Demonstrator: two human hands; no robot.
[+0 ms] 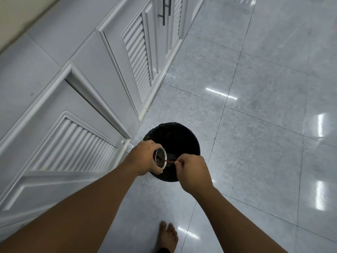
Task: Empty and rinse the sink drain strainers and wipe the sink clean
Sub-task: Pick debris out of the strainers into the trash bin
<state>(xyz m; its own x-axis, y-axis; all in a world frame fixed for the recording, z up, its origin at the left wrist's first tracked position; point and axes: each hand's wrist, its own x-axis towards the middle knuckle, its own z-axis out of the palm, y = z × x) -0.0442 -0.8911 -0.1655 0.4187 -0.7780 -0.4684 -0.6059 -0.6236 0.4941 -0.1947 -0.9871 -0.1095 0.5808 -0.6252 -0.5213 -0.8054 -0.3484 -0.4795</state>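
My left hand (144, 157) grips a round metal drain strainer (160, 157), tilted on its side with its open rim facing right, over a black-lined trash bin (180, 136) on the floor. My right hand (193, 172) pinches a thin reddish strand (170, 161) that stretches from the strainer's rim to my fingertips. Dark bits show inside the strainer. The sink is out of view.
White louvered cabinet doors (138, 57) run along the left, one with dark bar handles (164, 13). Glossy grey floor tiles (255, 88) spread to the right, with small dark specks near the bin. My bare foot (166, 236) stands at the bottom edge.
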